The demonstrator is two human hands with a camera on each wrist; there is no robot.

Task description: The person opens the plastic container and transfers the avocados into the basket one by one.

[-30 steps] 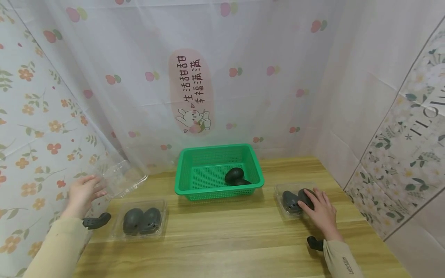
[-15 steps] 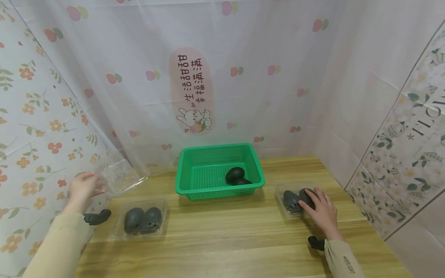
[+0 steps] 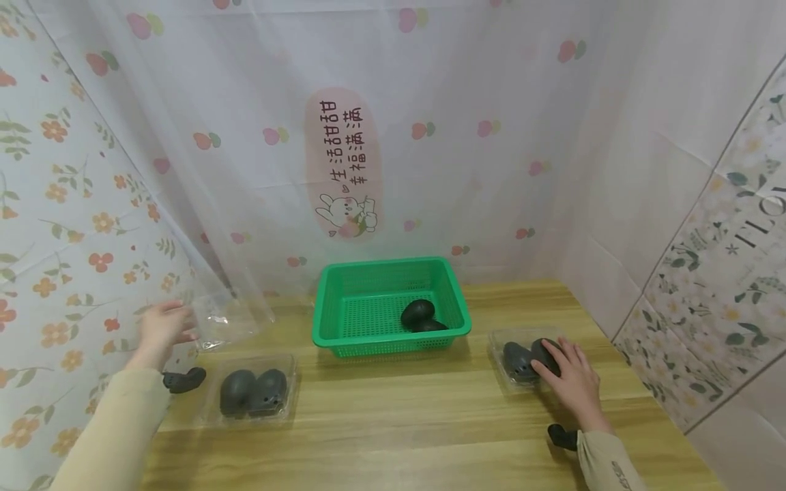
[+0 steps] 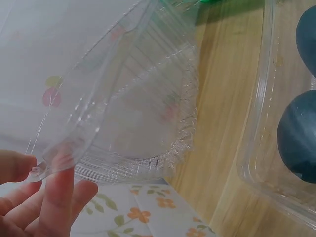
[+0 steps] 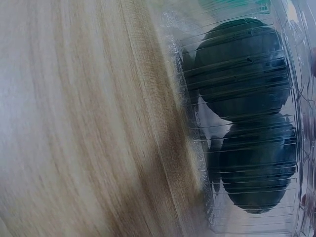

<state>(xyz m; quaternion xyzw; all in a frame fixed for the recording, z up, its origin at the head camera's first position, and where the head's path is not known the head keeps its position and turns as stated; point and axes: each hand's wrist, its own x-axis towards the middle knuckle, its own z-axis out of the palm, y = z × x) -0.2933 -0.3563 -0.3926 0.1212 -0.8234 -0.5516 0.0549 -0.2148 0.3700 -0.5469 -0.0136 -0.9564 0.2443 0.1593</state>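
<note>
My left hand (image 3: 166, 329) pinches the edge of a clear plastic lid (image 3: 224, 326) between thumb and fingers, raised at the table's left. The ribbed lid (image 4: 143, 98) fills much of the left wrist view. Below it, a clear plastic box (image 3: 288, 406) holds two dark avocados (image 3: 237, 393). At the right, my right hand (image 3: 576, 382) reaches over another clear box (image 3: 499, 341) and grips one dark avocado (image 3: 544, 356), thumb on one side and fingers on the other. A second avocado (image 3: 517, 361) lies beside it. In the right wrist view, my hand is almost wholly hidden.
A green plastic basket (image 3: 393, 344) stands at the back middle, between the boxes, with two avocados (image 3: 417, 314) in its right part. Patterned curtains (image 3: 442, 170) hang behind the wooden table (image 3: 399, 416) and on both sides.
My left hand has moved slightly right, and the lid has tilted and swung a little lower and rightward. My right hand stays on the same avocado. The head view shifts slightly.
</note>
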